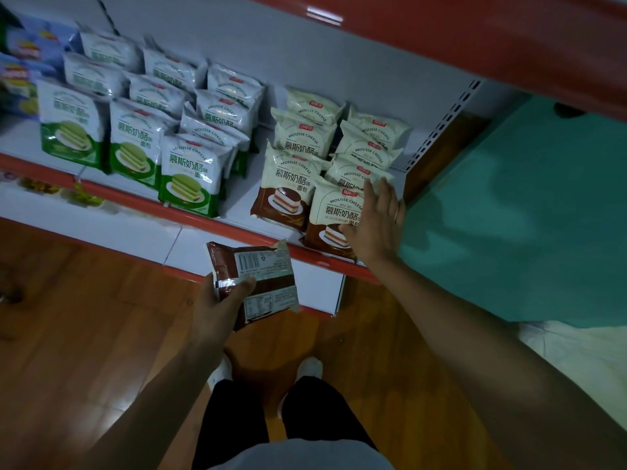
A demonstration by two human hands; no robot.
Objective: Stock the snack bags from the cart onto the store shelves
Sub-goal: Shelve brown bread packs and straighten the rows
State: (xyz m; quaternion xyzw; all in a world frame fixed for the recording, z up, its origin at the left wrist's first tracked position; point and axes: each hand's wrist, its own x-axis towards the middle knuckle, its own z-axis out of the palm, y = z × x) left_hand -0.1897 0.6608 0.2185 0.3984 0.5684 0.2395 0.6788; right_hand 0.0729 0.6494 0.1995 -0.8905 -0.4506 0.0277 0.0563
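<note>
Two hands at work in the head view, one carrying and one tidying. The left hand [219, 300] grips a brown snack bag [264, 269] by its lower corner, thumb curled over the back. The bag is held back side up and sticks out toward one o'clock from the hand, just short of the shelf [237, 230] lip.

The right hand [376, 223] holds nothing: its fingers are straight, the palm flat against the front brown bag [330, 212] at the right end of the brown stack. That stack sits at about one o'clock from the carried bag, with the green bags [190, 174] off at eleven.

I'd call this mid-placement, squaring the row before the next bag goes in. The next move calls for lifting the carried bag over the lip, turning it face out and standing it in that brown group.
</note>
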